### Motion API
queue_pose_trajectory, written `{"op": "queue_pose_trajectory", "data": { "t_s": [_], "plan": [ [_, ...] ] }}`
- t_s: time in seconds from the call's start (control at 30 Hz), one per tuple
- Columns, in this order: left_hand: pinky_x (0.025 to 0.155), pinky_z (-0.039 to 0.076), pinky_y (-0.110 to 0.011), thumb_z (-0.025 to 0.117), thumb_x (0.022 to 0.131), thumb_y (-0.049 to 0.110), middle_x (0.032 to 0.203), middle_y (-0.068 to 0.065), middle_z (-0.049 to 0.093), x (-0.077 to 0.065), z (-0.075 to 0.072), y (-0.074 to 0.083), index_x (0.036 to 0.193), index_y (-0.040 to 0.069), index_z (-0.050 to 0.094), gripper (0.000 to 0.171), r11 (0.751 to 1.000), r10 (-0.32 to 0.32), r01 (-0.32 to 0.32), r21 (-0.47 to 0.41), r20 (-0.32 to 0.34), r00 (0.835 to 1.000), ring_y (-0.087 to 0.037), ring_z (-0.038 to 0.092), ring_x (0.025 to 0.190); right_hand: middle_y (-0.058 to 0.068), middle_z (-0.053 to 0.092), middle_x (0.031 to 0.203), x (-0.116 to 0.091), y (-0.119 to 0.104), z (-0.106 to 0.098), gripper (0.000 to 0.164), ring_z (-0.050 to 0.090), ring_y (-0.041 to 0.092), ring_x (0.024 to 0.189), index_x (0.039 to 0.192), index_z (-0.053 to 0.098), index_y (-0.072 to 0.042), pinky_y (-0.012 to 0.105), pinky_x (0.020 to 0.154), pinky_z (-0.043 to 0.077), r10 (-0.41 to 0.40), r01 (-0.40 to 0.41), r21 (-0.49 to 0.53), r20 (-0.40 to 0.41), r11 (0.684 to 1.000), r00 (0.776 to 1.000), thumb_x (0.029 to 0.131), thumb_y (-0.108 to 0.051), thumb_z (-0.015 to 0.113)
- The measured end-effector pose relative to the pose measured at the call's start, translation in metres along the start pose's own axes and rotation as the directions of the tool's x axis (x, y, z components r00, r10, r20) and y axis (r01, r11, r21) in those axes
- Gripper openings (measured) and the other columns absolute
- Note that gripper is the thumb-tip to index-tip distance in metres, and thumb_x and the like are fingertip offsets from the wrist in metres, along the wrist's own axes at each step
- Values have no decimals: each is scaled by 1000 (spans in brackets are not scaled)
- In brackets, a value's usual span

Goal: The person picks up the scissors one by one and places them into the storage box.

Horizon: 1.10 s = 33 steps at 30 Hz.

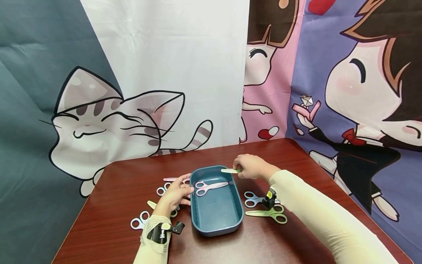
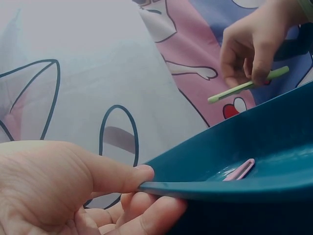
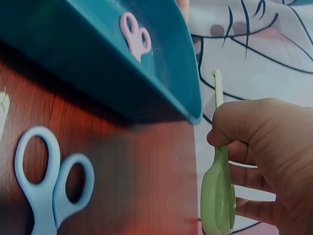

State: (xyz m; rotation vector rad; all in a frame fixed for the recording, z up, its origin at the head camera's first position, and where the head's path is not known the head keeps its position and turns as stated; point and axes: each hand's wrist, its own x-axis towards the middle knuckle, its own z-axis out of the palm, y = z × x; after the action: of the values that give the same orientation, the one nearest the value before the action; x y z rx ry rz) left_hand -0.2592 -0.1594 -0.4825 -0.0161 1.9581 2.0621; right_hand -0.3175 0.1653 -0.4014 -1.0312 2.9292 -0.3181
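A blue-green plastic bin [image 1: 215, 216] stands on the table with one pair of pink scissors [image 1: 215, 186] lying inside. My left hand [image 1: 176, 194] pinches the bin's left rim, thumb on top and fingers underneath, as the left wrist view shows. Over the far right corner of the bin, my right hand [image 1: 252, 167] holds a pair of green scissors [image 3: 217, 196] between thumb and fingers. Their pale blade points left across the rim, and their green handle loops show below the fingers in the right wrist view.
Left of the bin lie several scissors, among them a pink pair [image 1: 169, 179], a green pair [image 1: 151, 204] and a pale blue pair [image 1: 140, 221]. To its right are blue scissors [image 1: 252, 200] and green scissors [image 1: 263, 213], partly under the right wrist. A printed curtain [image 1: 197, 73] hangs behind the table.
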Motion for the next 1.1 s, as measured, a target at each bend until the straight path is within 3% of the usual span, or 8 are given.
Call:
{"op": "queue_pose_trajectory", "data": {
  "t_s": [0.27, 1.1],
  "plan": [
    [48, 56, -30, 59, 96, -6, 85, -4, 60, 2, 0, -2, 153, 8, 36, 63, 1000, -3, 3, 1, 1, 1000, -13, 55, 62, -7, 57, 91, 7, -19, 5, 17, 55, 12, 81, 96, 71, -20, 31, 73, 53, -13, 13, 3, 18, 1000, 1000, 81, -18, 77],
    [49, 57, -31, 58, 96, -7, 88, -7, 62, 1, -2, -1, 154, 8, 34, 65, 1000, 4, -4, -6, 25, 1000, -13, 57, 62, -10, 55, 91, 30, -62, 10, 15, 55, 9, 82, 97, 71, -23, 30, 75, 51, -84, 84, 3, 46, 996, 995, 84, -19, 75]
  ]
}}
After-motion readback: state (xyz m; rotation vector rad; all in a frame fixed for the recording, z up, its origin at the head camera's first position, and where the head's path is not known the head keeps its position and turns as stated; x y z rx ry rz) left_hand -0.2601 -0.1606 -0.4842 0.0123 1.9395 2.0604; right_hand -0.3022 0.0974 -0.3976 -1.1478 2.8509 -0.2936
